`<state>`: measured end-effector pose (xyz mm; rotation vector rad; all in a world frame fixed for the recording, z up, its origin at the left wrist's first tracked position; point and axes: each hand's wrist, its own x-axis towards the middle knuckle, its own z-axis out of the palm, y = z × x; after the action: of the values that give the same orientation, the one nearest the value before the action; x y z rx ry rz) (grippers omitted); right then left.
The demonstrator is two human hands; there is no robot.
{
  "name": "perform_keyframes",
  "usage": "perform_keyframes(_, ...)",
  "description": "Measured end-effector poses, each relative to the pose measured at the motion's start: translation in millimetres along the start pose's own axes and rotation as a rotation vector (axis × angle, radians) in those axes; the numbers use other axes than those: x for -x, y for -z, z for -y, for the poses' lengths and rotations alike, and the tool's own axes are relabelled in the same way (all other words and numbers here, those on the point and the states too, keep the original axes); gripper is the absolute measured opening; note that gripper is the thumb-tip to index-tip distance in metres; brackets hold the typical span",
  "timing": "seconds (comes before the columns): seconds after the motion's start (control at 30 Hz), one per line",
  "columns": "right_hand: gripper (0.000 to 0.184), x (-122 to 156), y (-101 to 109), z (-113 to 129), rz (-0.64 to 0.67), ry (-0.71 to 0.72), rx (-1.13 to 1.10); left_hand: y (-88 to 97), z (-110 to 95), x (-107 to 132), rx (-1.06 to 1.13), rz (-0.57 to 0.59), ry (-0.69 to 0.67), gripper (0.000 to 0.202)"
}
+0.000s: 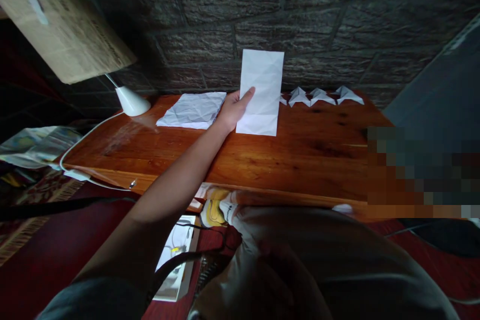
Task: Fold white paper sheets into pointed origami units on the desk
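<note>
My left hand (pixel 236 108) grips a white sheet of paper (pixel 263 72) by its left edge, with the thumb on the front face. The paper is a tall rectangle with faint creases, held up above the table. Left of the hand lie creased white papers (pixel 195 109) on the tabletop. Folded white paper pieces (pixel 320 96) with pointed ends stand in a row along the wall, one partly hidden by the held sheet. A dim shape low in the view, over my lap, looks like my right hand (pixel 283 275); its fingers are lost in shadow.
The wooden table (pixel 300 160) runs along a dark stone-patterned wall (pixel 210 20). At left stands a lamp with a white base (pixel 131 101) and brown paper shade (pixel 67 30); its cord hangs over the edge. A white box (pixel 176 260) lies below. The right side is pixelated.
</note>
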<state>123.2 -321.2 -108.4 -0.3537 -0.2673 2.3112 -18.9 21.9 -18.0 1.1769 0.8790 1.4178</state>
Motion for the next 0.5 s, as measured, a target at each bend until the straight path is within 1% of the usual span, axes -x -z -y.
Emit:
perform_keyframes(0.03, 0.024, -9.8, -14.4, 6.7, 0.0, 0.025, -0.035, 0.0, 0.0, 0.0, 0.001, -0.001, -0.011, 0.053)
perform_keyframes(0.07, 0.02, -18.1, -29.7, 12.7, -0.005, 0.04, -0.126, 0.0, 0.1, 0.1, -0.007, 0.007, -0.024, 0.055)
perform_keyframes(0.13, 0.013, -28.8, -58.5, 21.4, 0.073, 0.05, -0.227, 0.3, 0.8, -0.2, -0.035, 0.036, -0.053, 0.056)
perform_keyframes(0.17, 0.011, -31.2, -69.7, 23.8, 0.095, 0.045, -0.257, 0.5, 1.3, -0.4, -0.047, 0.05, -0.062, 0.055)
perform_keyframes(0.2, 0.012, -32.0, -78.0, 24.9, 0.147, 0.017, -0.256, 0.7, 1.8, -0.8, -0.054, 0.058, -0.065, 0.055)
perform_keyframes(0.27, 0.013, -31.3, -85.8, 24.5, 0.148, 0.01, -0.266, 1.0, 2.6, -1.5, -0.044, 0.056, -0.053, 0.053)
perform_keyframes(0.4, 0.013, -27.6, -86.0, 22.5, 0.152, 0.009, -0.266, -0.3, 1.5, -1.6, 0.041, 0.004, -0.004, 0.052)
perform_keyframes(0.47, 0.015, -25.3, -89.2, 23.9, 0.157, 0.007, -0.258, -1.3, 0.5, -1.1, 0.056, -0.011, 0.005, 0.052)
perform_keyframes(0.5, 0.017, -24.0, -92.2, 25.3, 0.14, 0.009, -0.253, -1.6, 0.2, -0.9, 0.046, -0.007, 0.002, 0.05)
